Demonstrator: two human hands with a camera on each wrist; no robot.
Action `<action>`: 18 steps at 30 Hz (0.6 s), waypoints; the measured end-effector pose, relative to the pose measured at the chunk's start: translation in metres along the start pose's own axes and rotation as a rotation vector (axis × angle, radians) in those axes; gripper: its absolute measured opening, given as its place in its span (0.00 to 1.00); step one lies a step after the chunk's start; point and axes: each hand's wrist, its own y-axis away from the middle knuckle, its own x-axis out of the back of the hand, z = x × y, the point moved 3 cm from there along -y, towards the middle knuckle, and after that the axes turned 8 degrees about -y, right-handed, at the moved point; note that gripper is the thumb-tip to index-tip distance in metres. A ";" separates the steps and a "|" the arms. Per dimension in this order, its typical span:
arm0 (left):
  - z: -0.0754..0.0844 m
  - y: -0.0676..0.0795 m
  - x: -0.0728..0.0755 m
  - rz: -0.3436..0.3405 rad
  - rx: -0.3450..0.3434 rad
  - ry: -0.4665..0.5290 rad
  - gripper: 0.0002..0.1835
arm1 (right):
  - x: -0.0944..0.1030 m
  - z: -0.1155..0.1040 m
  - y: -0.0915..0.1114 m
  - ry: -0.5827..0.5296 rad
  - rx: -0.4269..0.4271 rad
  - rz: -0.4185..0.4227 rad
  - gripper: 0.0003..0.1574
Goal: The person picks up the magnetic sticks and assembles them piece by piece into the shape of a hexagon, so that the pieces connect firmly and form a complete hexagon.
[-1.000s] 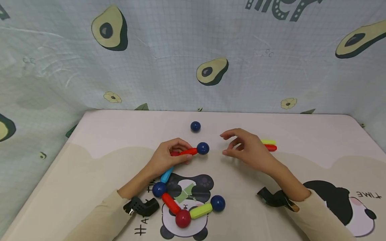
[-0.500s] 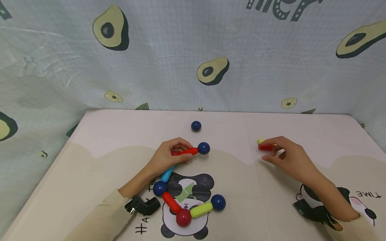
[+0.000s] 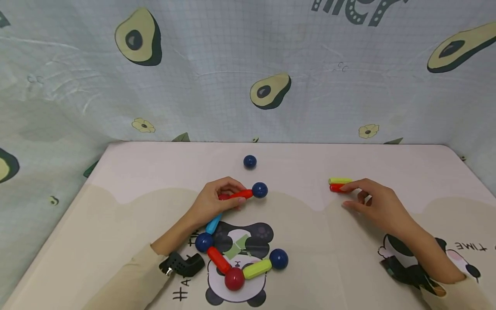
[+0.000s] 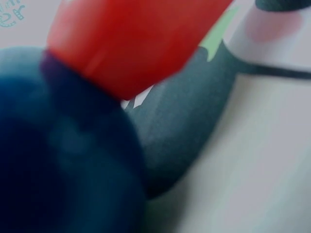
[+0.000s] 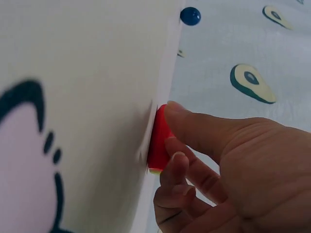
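A red stick [image 3: 237, 195] was gripped by the left hand [image 3: 212, 202], its fingers curled round the stick's near end. A dark blue ball [image 3: 259, 190] was joined to the stick's free end, at about 3 o'clock from the hand. A light blue stick [image 3: 213, 224] emerged from under the hand toward 7 o'clock and met another blue ball [image 3: 203, 242]. From that ball a chain was continued by a second red stick [image 3: 217, 259], a red ball [image 3: 234, 278], a yellow-green stick [image 3: 257, 268] and a further blue ball [image 3: 278, 258], all laid on the panda print of the table mat [image 3: 131, 202].

The right hand [image 3: 377, 204] was held well apart, at 3 o'clock of the left. Its fingers were loosely curled, and the tips of thumb and forefinger were laid against a short red stick [image 3: 336, 187] without being closed round it. A yellow-green stick [image 3: 340, 180] lay touching the red one, at 12 o'clock of it. A lone blue ball [image 3: 249, 162] was left at 12 o'clock of the held stick's ball, near it but apart.
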 end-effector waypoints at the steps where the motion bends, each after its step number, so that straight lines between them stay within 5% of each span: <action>1: 0.000 0.000 0.000 0.000 0.000 0.001 0.15 | 0.000 0.000 0.000 0.003 0.000 0.000 0.22; 9: 0.001 -0.001 0.000 0.000 0.004 0.001 0.15 | 0.000 -0.001 -0.002 0.005 0.067 0.053 0.26; 18: 0.000 0.000 0.000 0.001 0.015 0.002 0.15 | -0.003 0.006 0.000 0.016 0.001 0.026 0.25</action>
